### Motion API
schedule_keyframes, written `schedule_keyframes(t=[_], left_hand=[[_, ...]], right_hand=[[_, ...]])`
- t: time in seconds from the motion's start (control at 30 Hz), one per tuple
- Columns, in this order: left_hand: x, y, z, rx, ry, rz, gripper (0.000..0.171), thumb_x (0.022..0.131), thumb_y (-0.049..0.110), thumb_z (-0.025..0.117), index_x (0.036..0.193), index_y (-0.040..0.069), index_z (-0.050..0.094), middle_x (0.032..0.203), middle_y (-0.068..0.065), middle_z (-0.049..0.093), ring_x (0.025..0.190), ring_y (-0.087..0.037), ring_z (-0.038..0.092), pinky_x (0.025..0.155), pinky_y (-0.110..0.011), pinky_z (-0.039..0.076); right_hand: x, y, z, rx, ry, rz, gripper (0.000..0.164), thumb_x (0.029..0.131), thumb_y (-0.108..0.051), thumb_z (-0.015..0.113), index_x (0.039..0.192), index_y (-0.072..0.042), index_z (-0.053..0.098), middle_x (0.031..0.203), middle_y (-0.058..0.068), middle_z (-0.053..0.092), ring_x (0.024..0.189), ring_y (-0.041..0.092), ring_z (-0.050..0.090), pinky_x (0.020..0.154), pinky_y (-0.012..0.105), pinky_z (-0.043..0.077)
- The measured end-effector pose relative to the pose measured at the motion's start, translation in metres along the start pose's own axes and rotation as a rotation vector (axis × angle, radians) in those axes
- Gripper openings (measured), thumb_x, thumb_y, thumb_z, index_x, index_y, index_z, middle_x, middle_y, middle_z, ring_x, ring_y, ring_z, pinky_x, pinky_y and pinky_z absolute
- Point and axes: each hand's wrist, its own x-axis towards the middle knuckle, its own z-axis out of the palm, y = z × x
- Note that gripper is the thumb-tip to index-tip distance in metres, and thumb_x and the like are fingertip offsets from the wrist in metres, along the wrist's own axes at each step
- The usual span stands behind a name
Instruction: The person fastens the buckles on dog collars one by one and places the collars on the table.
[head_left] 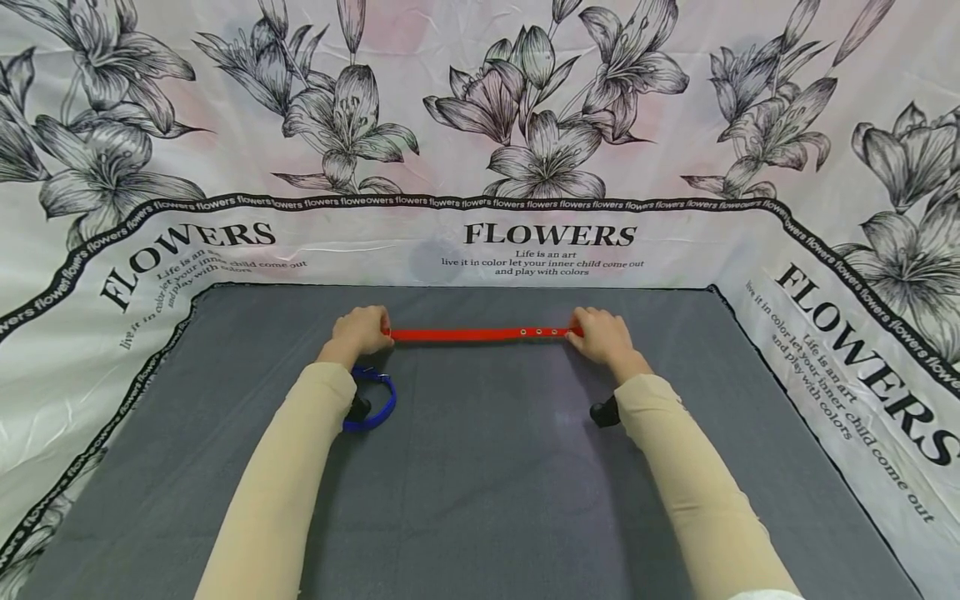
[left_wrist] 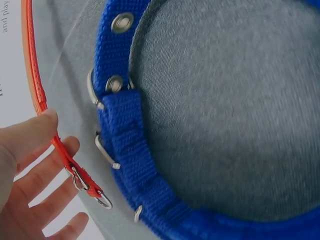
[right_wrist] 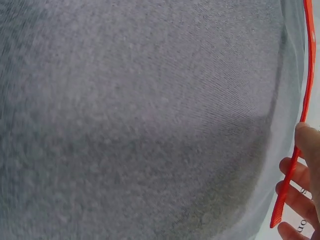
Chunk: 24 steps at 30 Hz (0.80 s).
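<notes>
A red strap (head_left: 457,336) is held out straight between two hands. One end is pinched by the thumb and finger of the left hand (head_left: 363,332), and the other end is pinched the same way by the right hand (head_left: 602,336). Its long way is stretched from side to side, from hand to hand, so its middle is not much nearer to either one.

Past the left thumb, a metal buckle (left_wrist: 76,181) and a small ring (left_wrist: 110,204) are seen on the strap. Just inside the right hand, a row of metal-rimmed holes (head_left: 538,332) is seen, and a plain tip (right_wrist: 277,219) is left poking out past the right thumb. Whether the worktop (head_left: 472,475) is touched by the strap cannot be told.

A blue collar (head_left: 392,400), closed in a loop, is set on the near side of the left hand, partly hidden by the left sleeve (head_left: 277,483). Beyond both hands, the flowery border (head_left: 375,258) is close. More grey room is given on their near side, between the arms.
</notes>
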Motion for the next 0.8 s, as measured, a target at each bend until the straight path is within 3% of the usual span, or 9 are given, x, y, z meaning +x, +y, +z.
schedule_keyframes(t=[0.4,0.6,0.8], left_hand=[[-0.009,-0.011,-0.010,-0.079,0.035,0.104,0.032,0.090,0.021,0.056,0.119,0.009,0.056,0.110,-0.016,0.063,0.093,-0.031,0.060,0.078,-0.047,0.047],[-0.012,-0.022,-0.010,-0.142,0.030,0.151,0.026,0.094,0.021,0.050,0.114,0.007,0.059,0.107,-0.017,0.062,0.093,-0.031,0.059,0.078,-0.044,0.046],[-0.014,-0.035,-0.009,-0.147,0.071,0.119,0.026,0.097,0.021,0.046,0.109,0.003,0.061,0.089,-0.011,0.061,0.075,-0.022,0.053,0.067,-0.037,0.042]], right_hand=[[0.000,0.002,-0.004,0.036,0.033,-0.053,0.022,0.089,-0.026,0.058,0.101,-0.008,0.060,0.096,0.012,0.062,0.088,0.032,0.059,0.072,0.050,0.046],[0.000,0.003,-0.005,0.077,0.038,-0.078,0.019,0.091,-0.023,0.055,0.100,-0.007,0.061,0.095,0.012,0.061,0.087,0.032,0.058,0.073,0.049,0.047],[-0.004,0.005,-0.007,0.080,0.063,-0.086,0.014,0.091,-0.016,0.054,0.097,-0.006,0.062,0.089,0.011,0.061,0.081,0.029,0.058,0.070,0.046,0.047]])
